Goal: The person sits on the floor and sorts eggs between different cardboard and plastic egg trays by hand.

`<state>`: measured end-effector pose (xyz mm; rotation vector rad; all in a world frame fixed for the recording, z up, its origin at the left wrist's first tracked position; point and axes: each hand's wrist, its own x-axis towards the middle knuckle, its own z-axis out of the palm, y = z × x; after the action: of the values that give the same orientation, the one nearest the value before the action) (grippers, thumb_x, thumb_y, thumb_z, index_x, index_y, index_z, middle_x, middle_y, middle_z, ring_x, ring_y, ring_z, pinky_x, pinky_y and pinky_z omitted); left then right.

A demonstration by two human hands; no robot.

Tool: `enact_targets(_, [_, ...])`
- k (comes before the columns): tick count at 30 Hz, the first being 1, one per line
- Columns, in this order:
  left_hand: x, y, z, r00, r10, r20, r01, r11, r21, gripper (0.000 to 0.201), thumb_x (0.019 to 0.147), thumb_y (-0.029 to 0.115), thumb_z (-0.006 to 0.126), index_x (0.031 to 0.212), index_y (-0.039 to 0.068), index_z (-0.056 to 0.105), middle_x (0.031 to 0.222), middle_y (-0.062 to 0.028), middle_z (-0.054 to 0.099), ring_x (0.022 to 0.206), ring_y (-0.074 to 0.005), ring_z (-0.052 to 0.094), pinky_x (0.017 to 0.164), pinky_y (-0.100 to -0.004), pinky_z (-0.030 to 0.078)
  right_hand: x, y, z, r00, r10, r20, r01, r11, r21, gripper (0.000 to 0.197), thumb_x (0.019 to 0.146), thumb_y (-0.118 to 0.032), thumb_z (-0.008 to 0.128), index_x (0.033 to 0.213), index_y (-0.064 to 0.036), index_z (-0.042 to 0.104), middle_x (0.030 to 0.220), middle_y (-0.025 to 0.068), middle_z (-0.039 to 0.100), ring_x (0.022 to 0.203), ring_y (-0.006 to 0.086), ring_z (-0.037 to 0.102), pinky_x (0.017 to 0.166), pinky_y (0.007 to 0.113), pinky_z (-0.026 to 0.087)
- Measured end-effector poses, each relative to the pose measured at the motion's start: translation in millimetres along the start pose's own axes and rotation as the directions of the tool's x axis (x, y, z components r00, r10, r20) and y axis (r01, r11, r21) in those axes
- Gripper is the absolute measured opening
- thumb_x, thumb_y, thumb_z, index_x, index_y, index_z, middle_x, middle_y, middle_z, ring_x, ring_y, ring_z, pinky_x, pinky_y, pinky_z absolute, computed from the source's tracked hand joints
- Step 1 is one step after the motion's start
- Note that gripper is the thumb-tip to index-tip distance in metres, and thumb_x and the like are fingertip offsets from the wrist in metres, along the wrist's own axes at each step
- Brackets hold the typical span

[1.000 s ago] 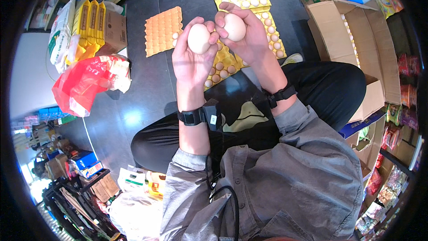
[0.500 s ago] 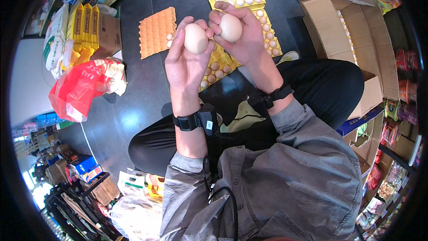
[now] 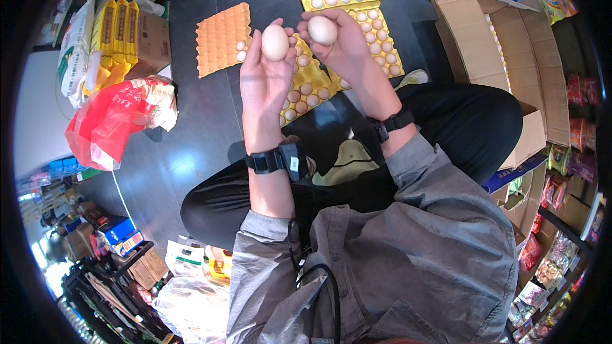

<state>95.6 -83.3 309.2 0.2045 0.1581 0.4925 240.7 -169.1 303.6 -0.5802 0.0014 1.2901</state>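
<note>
Egg (image 3: pixel 275 43) in left hand (image 3: pixel 265 84), second egg (image 3: pixel 322 30) in right hand (image 3: pixel 349 50)

There's a gray shirt (image 3: pixel 414 242) with small round buttons (image 3: pixel 336 257), black pants (image 3: pixel 472 118), a black cord (image 3: pixel 336 299) and black wrist bands (image 3: pixel 266 162)

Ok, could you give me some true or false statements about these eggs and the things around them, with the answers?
1. The left hand holds an egg. True.
2. The right hand is empty. False: it holds a second egg.
3. An open cardboard box stands on the person's right. True.
4. The orange tray is full. False: most of its visible cups are bare.
5. The red bag is on the person's left. True.
</note>
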Motion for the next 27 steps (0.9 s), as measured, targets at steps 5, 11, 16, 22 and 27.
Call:
enact_targets(5, [25, -4, -77, 0.956, 0.035, -0.293, 0.03, 0.976, 0.214, 0.037, 0.102, 0.031, 0.044, 0.124, 0.002, 0.049, 0.112, -0.0135, 0.06, 0.099, -0.0216, 0.058, 0.084, -0.0316, 0.048, 40, 23, -98, 0.987, 0.071, -0.142, -0.081, 0.994, -0.067, 0.033, 0.091, -0.028, 0.04, 0.102, -0.0032, 0.057, 0.081, 0.0087, 0.061, 0.052, 0.0126, 0.045, 0.046, 0.022, 0.035])
enact_targets(11, [53, -20, -165, 0.789, 0.135, -0.599, 0.282, 0.788, 0.548, 0.03, 0.098, 0.025, 0.055, 0.116, 0.002, 0.057, 0.106, -0.0066, 0.062, 0.091, -0.0157, 0.059, 0.078, -0.0279, 0.049, 76, 74, -185, 0.916, 0.053, -0.398, -0.163, 0.955, -0.249, 0.03, 0.095, -0.029, 0.045, 0.108, -0.0052, 0.057, 0.092, 0.0085, 0.063, 0.072, 0.0159, 0.059, 0.054, 0.028, 0.047])
enact_targets(16, [70, -27, -257, 0.772, 0.263, -0.579, 0.449, 0.42, 0.789, 0.026, 0.088, 0.019, 0.069, 0.105, 0.0, 0.065, 0.087, -0.0029, 0.065, 0.071, -0.0115, 0.06, 0.06, -0.0237, 0.048, 84, 116, -226, 0.885, -0.128, -0.447, -0.169, 0.807, -0.566, 0.034, 0.093, -0.022, 0.057, 0.119, -0.0017, 0.05, 0.111, 0.0117, 0.058, 0.09, 0.0212, 0.062, 0.076, 0.031, 0.054])
enact_targets(22, [87, -46, -309, 0.859, 0.38, -0.343, 0.333, 0.094, 0.938, 0.032, 0.082, 0.018, 0.073, 0.102, -0.005, 0.064, 0.083, -0.01, 0.067, 0.071, -0.0153, 0.062, 0.063, -0.0287, 0.051, 95, 150, -273, 0.902, -0.397, -0.168, -0.097, 0.192, -0.977, 0.037, 0.082, -0.015, 0.069, 0.113, 0.0019, 0.054, 0.102, 0.0165, 0.061, 0.088, 0.0265, 0.063, 0.075, 0.036, 0.051])
enact_targets(27, [95, -65, -325, 0.855, 0.427, -0.294, 0.334, -0.02, 0.942, 0.035, 0.082, 0.018, 0.073, 0.107, -0.005, 0.063, 0.091, -0.0154, 0.066, 0.076, -0.0221, 0.063, 0.068, -0.0331, 0.051, 91, 164, -263, 0.884, -0.466, -0.041, -0.089, -0.083, -0.993, 0.035, 0.078, -0.015, 0.07, 0.109, -0.005, 0.058, 0.097, 0.017, 0.059, 0.088, 0.0388, 0.06, 0.075, 0.044, 0.049])
